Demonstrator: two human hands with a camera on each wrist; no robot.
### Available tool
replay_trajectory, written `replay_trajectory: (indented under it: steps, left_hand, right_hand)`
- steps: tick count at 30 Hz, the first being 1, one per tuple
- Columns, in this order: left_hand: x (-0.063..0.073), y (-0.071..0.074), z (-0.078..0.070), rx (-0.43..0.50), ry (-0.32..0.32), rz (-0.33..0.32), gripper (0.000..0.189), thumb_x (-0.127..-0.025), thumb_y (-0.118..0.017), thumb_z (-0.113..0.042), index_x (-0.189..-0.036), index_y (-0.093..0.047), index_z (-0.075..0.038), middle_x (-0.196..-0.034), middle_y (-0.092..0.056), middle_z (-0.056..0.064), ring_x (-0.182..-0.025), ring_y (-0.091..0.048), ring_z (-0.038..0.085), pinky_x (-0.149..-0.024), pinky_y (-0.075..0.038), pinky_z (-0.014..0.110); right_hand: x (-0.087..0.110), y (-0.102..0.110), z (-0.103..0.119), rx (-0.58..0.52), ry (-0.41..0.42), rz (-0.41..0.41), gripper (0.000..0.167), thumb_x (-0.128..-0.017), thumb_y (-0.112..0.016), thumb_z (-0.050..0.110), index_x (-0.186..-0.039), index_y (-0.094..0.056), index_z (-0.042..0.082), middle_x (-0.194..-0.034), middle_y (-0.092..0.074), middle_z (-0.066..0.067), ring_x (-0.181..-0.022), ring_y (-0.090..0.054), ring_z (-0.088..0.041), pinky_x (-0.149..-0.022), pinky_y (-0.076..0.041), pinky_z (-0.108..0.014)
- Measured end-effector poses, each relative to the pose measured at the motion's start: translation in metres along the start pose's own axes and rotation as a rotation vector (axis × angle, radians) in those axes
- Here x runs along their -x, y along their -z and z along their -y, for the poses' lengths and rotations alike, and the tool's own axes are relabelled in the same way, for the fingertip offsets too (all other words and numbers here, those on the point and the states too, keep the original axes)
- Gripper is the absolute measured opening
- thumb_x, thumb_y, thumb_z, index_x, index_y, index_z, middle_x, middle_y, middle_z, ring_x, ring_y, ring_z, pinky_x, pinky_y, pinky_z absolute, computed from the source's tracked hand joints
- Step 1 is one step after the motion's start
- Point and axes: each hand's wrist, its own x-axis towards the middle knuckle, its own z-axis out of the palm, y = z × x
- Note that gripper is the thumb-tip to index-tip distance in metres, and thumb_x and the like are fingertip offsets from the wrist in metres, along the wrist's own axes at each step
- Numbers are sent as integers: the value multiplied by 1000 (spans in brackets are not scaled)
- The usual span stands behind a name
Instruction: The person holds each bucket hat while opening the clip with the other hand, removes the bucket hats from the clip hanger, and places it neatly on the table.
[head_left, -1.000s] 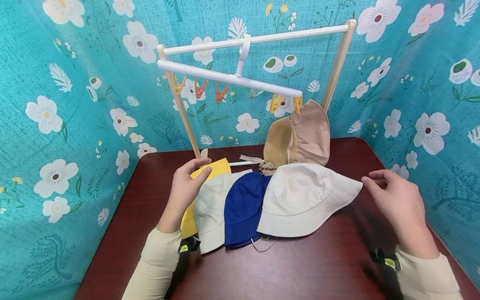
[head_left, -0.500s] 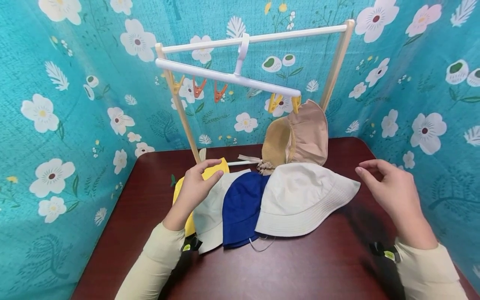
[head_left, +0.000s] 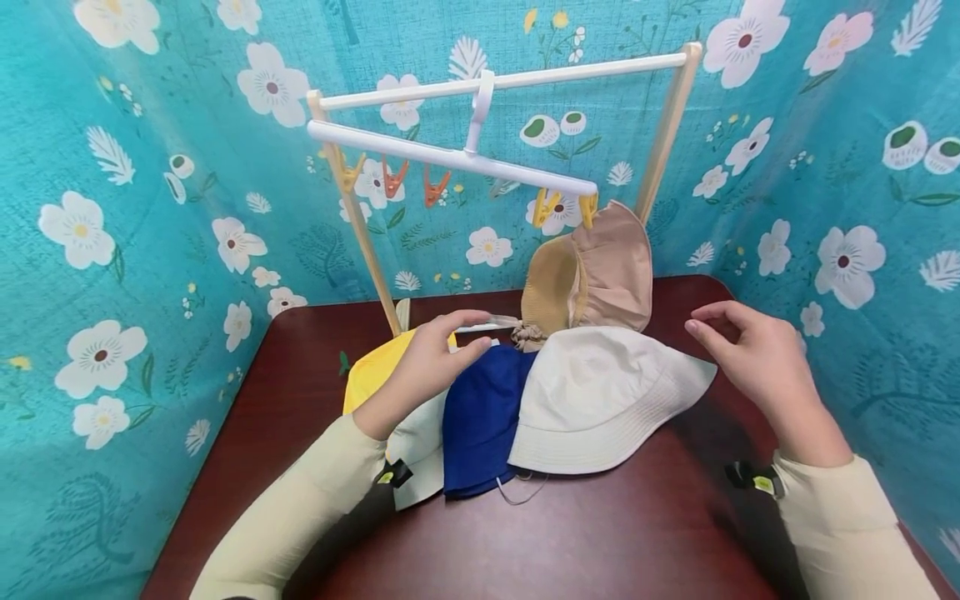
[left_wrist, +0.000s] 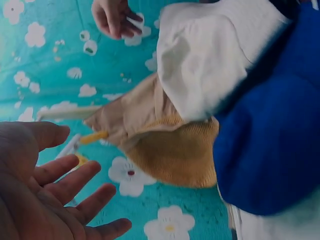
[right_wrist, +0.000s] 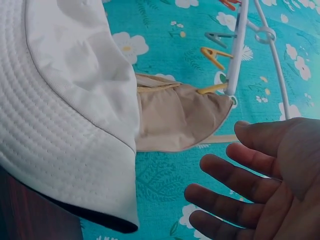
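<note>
My left hand [head_left: 429,364], fingers loosely extended, hovers over the pale hat [head_left: 420,450] and the yellow hat [head_left: 371,371] behind it; it holds nothing. A blue bucket hat [head_left: 483,421] lies beside them, partly under a cream bucket hat [head_left: 600,400]. Just off that hat's right brim tip is my right hand [head_left: 765,362], thumb and fingers apart with nothing between them. A tan hat [head_left: 618,267] with a ribbed mustard inside [right_wrist: 157,85] hangs by a yellow clip [head_left: 588,208] from the right end of the white hanger [head_left: 450,156].
The hanger hooks over the white rail [head_left: 585,75] of a wooden-legged stand [head_left: 667,133] and tilts down to the right. Orange clips [head_left: 437,187] and other clips dangle from it. A dark red table [head_left: 600,533] carries the hats; a teal flowered cloth [head_left: 225,167] surrounds it.
My left hand has moved right, from the yellow hat over the pale hat toward the blue one. My right hand has come off the cream hat's brim tip and risen slightly. The hats stay put.
</note>
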Motion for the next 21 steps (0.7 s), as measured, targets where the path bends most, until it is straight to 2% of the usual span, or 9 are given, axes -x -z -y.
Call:
replay_trajectory:
  steps: [5, 9, 13, 18, 21]
  left_hand:
    - [-20, -10, -16, 43, -53, 42, 53, -100, -66, -41, -149, -54, -24, -141, -63, -5, -133, -56, 14, -111, -46, 43]
    - [-36, -16, -29, 46, -62, 64, 63, -99, -67, -43, -155, -45, -23, -147, -59, -5, -135, -54, 13, -110, -47, 42]
    - [-52, -22, -40, 52, -77, 81, 67, -98, -67, -46, -157, -41, -26, -150, -55, -8, -139, -50, 11, -113, -44, 43]
    - [-68, -28, -49, 50, -121, 97, 71, -98, -66, -49, -160, -36, -29, -153, -52, -8, -143, -46, 9, -116, -41, 46]
    - [-76, -30, -54, 51, -130, 100, 74, -98, -66, -50, -161, -33, -30, -154, -51, -10, -143, -46, 10, -112, -44, 46]
  right_hand:
    - [-7, -5, 3, 7, 16, 17, 47, -96, -64, 56, -122, -70, 18, -100, -73, -14, -87, -59, -30, -57, -46, -34]
    - [-10, -8, 4, 5, 30, 11, 45, -96, -65, 55, -120, -70, 18, -99, -73, -13, -87, -58, -30, -57, -47, -35]
    - [-13, -8, 2, -3, 8, 11, 46, -97, -64, 55, -122, -69, 17, -103, -72, -15, -88, -58, -31, -57, -47, -35]
    - [-14, -6, 0, -9, -21, 23, 49, -97, -61, 58, -125, -68, 17, -107, -71, -17, -91, -58, -32, -56, -47, -35]
    - [-16, -4, 0, -10, -15, 22, 50, -97, -61, 58, -125, -68, 17, -108, -72, -17, -92, -58, -32, -56, -48, -35]
